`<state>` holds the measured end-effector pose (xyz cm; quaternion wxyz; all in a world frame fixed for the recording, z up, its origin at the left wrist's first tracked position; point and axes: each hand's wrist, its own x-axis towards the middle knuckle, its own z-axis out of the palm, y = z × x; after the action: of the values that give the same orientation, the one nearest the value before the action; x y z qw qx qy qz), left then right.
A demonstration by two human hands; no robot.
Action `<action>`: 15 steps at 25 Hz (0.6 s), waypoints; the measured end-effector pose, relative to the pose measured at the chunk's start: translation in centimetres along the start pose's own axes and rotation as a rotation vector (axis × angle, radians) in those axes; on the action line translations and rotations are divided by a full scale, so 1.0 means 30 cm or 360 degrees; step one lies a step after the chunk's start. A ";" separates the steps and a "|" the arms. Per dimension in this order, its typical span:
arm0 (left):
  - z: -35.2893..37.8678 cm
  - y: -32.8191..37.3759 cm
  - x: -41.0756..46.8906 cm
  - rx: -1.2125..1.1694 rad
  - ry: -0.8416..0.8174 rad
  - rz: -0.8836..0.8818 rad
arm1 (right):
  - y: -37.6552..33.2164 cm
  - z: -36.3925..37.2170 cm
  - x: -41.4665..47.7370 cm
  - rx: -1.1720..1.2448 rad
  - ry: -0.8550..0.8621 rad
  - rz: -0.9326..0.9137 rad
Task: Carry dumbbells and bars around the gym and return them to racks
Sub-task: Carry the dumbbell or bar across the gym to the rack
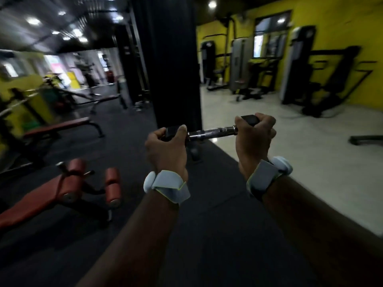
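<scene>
Dark mat floor (pixel 217 204) under red benches (pixel 41 199), apparently padded

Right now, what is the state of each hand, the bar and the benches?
Left hand: closed on the bar's left grip.
Right hand: closed on the bar's right grip.
Short bar: held off the floor, nearly level.
Red bench: unoccupied, on the floor.

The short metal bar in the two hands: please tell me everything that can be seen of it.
The short chrome bar with black rubber end grips has a knurled, shiny steel middle section. It is held in the air, almost level, its right end slightly higher. The left hand closes around one black grip and the right hand around the other, so most of both grips is hidden. Nothing else touches it. Dark floor matting lies below.
</scene>
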<state>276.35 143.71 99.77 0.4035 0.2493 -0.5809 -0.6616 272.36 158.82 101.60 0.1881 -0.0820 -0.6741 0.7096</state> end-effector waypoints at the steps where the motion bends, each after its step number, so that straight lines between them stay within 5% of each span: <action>1: 0.104 -0.024 0.028 0.0003 -0.0077 -0.0009 | 0.016 -0.010 0.081 -0.0015 0.0085 0.0002; 9: 0.967 -0.213 0.173 -0.0020 -0.0906 -0.0125 | 0.043 -0.133 0.670 -0.0202 0.0906 -0.0075; 15: 1.446 -0.267 0.000 -0.0012 -0.1334 -0.0157 | 0.071 -0.354 0.938 -0.0261 0.1465 -0.0121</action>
<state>239.74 168.32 100.71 0.1010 -0.0153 -0.6797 -0.7263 250.19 179.24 102.54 0.4864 -0.3780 -0.5769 0.5364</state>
